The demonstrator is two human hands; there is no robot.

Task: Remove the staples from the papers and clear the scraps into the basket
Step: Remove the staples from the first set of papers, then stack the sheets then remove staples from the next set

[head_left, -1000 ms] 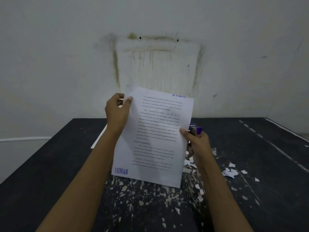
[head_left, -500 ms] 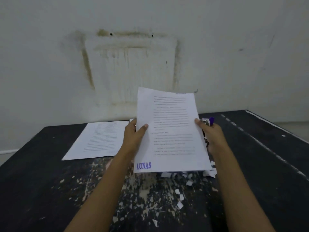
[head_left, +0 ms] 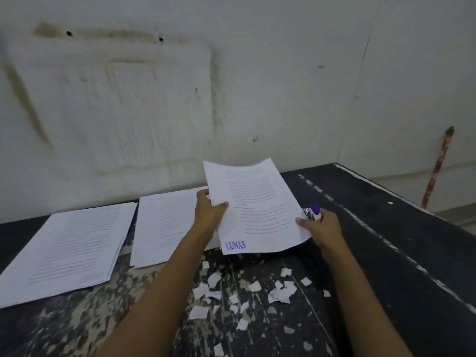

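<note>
Fingers of both hands are closing on one set of papers: the left hand (head_left: pixel 210 212) is pinching the held sheets (head_left: pixel 255 210) at their left edge, thumb on the printed face and the other fingers hidden behind, while the right hand (head_left: pixel 320 228) is pressing its thumb on the right edge and curling its remaining fingers around a purple staple remover (head_left: pixel 313 212), so neither hand is spread open. Taking the held sheets as the landmark, the paper scraps (head_left: pixel 247 292) are lying scattered nearer the person, on the worn dark table (head_left: pixel 386 253) just below the sheets' lower edge, between the two forearms. Compared with a moment ago, the sheets are coming down from an upright, reading-height pose to a low tilt just above the tabletop, and the view is swinging left to show more of the table. To the left of the held sheets a middle stack (head_left: pixel 167 225) is lying flat, with the sheets' left edge overlapping its far corner; farther left again, a second stack (head_left: pixel 69 248) is lying near the table's edge. This lowering suggests the set is finished and is being laid with the others. No basket is showing anywhere, and the scraps are not yet being cleared.
</note>
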